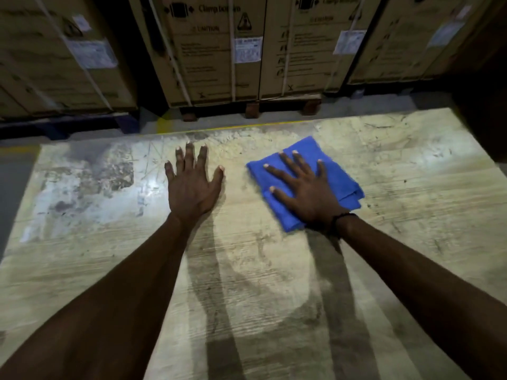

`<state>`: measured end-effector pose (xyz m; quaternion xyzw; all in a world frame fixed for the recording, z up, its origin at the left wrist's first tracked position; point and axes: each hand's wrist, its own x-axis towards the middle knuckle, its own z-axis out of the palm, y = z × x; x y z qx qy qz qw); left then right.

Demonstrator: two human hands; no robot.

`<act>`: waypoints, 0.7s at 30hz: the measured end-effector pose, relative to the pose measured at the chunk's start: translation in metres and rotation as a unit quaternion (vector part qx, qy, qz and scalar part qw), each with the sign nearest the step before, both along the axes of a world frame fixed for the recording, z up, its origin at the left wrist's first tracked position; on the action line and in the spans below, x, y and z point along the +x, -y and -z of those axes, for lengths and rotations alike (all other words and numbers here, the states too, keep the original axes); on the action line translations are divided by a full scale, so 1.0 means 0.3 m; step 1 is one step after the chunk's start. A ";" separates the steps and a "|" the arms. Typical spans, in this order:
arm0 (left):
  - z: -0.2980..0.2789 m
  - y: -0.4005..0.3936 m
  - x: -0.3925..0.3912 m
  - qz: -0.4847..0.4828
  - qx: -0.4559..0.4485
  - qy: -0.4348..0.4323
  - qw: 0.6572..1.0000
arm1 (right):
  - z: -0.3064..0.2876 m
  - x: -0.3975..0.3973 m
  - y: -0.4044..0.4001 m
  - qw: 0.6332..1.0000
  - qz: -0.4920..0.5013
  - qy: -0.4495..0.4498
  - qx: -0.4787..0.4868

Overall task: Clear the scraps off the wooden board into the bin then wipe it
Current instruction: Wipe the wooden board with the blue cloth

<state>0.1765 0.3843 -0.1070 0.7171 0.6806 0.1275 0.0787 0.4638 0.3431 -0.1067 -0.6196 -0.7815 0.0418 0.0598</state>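
Both hands are lying flat: left hand [192, 185] bracing the board [274, 297], right hand [304, 187] pressing the cloth [348, 187]. Wiping is seemingly underway; next, sweeping across.

right hand [304, 187] flat on blue cloth [348, 187] | left hand [192, 185] flat on wooden board [411, 187]

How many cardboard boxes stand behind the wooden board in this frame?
4 in view: one at far left, one left of centre, one right of centre, one at far right. All are cut off by the frame's top edge; more may stand outside it.
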 end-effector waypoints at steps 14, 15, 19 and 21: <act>-0.006 -0.005 0.003 -0.011 0.015 0.013 1.000 | -0.026 -0.267 -0.285 0.998 -0.017 -0.040 -0.035; -0.007 -0.005 0.003 -0.013 0.015 0.015 1.000 | -0.027 -0.207 -0.307 0.999 0.010 -0.037 -0.034; -0.006 -0.002 0.008 -0.017 0.022 0.021 0.999 | -0.037 0.013 -0.394 0.973 0.218 -0.052 -0.058; -0.005 -0.002 0.011 -0.018 0.023 0.022 0.999 | -0.029 -0.007 -0.402 0.961 0.265 -0.056 -0.061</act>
